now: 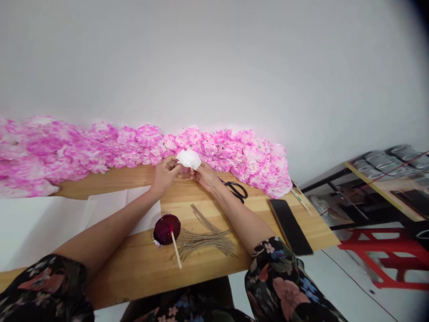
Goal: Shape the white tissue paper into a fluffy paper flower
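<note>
Between my two hands, over the far part of the wooden table, is a white paper flower (188, 158). My left hand (166, 173) pinches its left edge with thumb and fingers. On its right and underneath, my right hand (205, 175) has its fingers closed on the flower's base; the fingertips are partly hidden. Nearer to me lies a dish of dark red dye (163, 230) with a light wooden brush handle (176, 250) resting in it. A bundle of thin brown twine or stems (208, 241) is spread beside the dish. Black-handled scissors (237, 190) lie by my right forearm.
A long heap of pink and white paper flowers (117, 145) lines the wall side of the table (140, 273). White paper sheets (43, 223) cover the left. A black phone (291, 227) and a thin brush (302, 201) lie right. A red stool (385, 259) stands beyond.
</note>
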`<state>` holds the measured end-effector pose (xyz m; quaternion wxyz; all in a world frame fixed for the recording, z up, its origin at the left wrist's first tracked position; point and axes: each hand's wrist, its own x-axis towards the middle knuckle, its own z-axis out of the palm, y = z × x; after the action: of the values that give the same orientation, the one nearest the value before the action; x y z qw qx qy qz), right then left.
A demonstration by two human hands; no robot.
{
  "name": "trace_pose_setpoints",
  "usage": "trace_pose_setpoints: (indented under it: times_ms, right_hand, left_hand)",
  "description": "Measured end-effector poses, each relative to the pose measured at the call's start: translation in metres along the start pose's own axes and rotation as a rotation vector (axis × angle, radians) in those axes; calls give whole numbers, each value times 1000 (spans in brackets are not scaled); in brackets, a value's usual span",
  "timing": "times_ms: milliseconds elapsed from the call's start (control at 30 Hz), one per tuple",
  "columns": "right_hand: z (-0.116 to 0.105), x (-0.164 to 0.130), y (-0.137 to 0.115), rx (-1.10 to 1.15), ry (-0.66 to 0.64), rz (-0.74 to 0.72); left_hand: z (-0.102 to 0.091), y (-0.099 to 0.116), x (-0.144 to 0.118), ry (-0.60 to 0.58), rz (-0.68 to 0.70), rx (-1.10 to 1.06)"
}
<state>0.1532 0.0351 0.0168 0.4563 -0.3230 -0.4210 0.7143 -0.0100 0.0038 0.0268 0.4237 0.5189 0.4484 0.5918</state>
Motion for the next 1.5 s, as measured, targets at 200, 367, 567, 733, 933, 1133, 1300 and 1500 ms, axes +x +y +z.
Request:
trace_pose_setpoints:
  times_ms: [200, 367, 567, 733, 933, 1133, 1300, 1500]
  right_hand:
    - [-2, 3, 2, -148, 18, -86]
    - [-3, 3, 6, -246, 18, -148]
    - [-2, 1, 5, -318, 19, -212]
    - [-1, 0, 0, -244, 5, -234]
    - [-8, 5, 6, -255, 8, -279]
    - [-11, 7, 11, -240, 36, -310]
    - [-10, 6, 12, -253, 24, -299]
    - [-11, 4, 11, -294, 11, -296]
  left_hand:
    - [0, 3, 0, -17, -41, -69]
    - [1, -1, 1, -26, -82, -101]
    - [-3, -13, 4, -74, -106, -192]
    - [-8, -18, 8, -140, -127, -319]
    - [-11, -21, 9, -164, -80, -301]
    - [-9, -21, 8, -164, -113, -247]
    - [-9, -22, 8, -180, -131, -228]
    - [-8, -19, 6, -192, -94, -206]
